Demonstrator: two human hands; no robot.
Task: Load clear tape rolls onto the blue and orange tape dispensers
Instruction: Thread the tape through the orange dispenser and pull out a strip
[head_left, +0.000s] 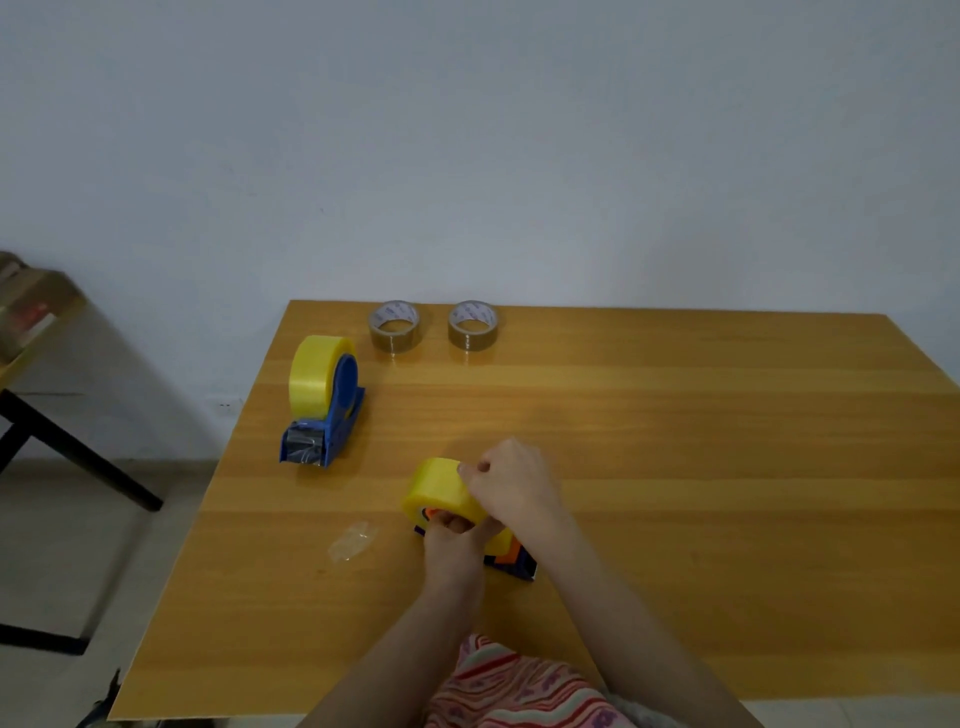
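While our right hand (511, 480) pinches the yellowish tape roll (439, 488) at lower centre, our left hand (452, 540) grips the orange dispenser (511, 558) carrying it; left of centre, the blue dispenser (332, 415) holds its own roll (314, 371).

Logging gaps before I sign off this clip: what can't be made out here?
Head view:
- Orange dispenser: mostly covered by both hands and the yellowish tape roll; whether the roll is seated is hidden.
- Left hand and right hand: the fingertips' grip is hidden.
- Brown tape rolls: core print too small to read.
- Crumpled clear scrap: too faint to identify.
- Shelf: cut by the left edge.
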